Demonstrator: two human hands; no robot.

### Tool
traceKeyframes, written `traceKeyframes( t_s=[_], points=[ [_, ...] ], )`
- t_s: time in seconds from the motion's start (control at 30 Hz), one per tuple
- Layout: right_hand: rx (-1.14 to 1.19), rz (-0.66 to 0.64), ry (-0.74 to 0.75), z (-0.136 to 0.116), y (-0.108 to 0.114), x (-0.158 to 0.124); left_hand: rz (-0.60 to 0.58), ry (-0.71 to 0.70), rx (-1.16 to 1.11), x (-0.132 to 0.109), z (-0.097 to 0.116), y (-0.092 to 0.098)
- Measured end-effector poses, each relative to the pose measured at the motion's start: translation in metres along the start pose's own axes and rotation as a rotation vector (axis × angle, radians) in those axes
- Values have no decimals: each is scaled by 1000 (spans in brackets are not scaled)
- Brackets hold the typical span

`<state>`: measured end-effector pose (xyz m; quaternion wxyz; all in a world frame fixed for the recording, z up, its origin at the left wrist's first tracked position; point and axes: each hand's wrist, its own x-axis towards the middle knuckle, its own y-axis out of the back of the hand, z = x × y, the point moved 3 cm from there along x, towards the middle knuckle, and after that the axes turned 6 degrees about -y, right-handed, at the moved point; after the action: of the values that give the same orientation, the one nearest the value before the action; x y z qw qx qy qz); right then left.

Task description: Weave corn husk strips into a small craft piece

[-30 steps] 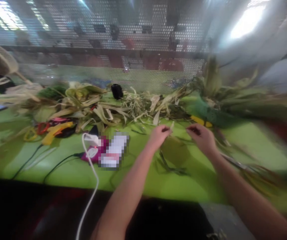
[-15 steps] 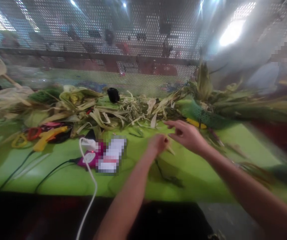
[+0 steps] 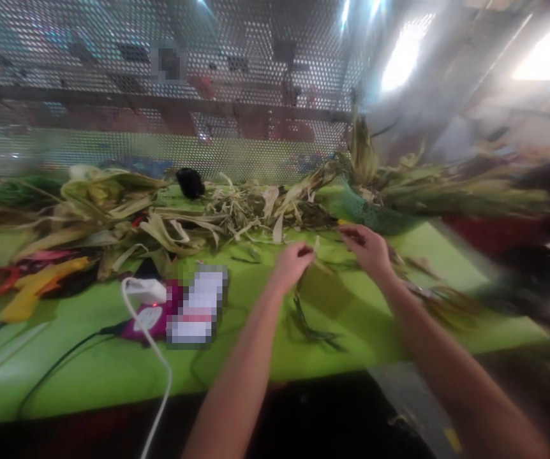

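Note:
My left hand (image 3: 294, 264) is closed in a pinch above the table, on a thin stem. A pale tip sticks up past the fingers, and a dark, twiggy end (image 3: 306, 325) hangs below, close to the green tabletop. To its right is my right hand (image 3: 371, 252), apart from the left, its fingers bent in toward the thumb. Whatever lies between those fingertips, if anything, is too small and blurred to make out. Dried corn husks (image 3: 275, 210) lie spread just beyond both hands.
A phone (image 3: 197, 306) lies beside a purple power strip (image 3: 148, 319) with a white charger (image 3: 148, 291). Farther left are a yellow glue gun (image 3: 40, 287) and red-handled scissors (image 3: 0, 280). A green basket (image 3: 375, 213) stands at back right, before a perforated metal screen (image 3: 256, 137).
The view has turned to the right, so the table things sit farther left. My right hand has drawn away from my left, and its fingers are more bent. The left keeps its pinch.

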<state>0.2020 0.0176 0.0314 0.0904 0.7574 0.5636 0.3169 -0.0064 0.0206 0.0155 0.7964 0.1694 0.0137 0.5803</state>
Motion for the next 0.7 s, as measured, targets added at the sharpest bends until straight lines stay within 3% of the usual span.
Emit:
traceKeyframes(
  t_s=[0.23,0.4,0.47,0.57,0.6,0.7],
  points=[
    [205,362,-74,22,48,10,55,54,180,-1,-2,2],
    [247,392,-159,25,64,12,-33,43,439,-2,-10,-4],
    [244,376,-160,19,65,10,16,-16,455,-2,-8,-1],
    [255,364,-152,11,64,7,191,-132,292,-4,10,8],
    [266,359,-150,9,64,7,191,-158,189,-8,19,8],
    [308,344,-153,7,64,5,-4,-137,-294,-28,56,-1]
  ],
)
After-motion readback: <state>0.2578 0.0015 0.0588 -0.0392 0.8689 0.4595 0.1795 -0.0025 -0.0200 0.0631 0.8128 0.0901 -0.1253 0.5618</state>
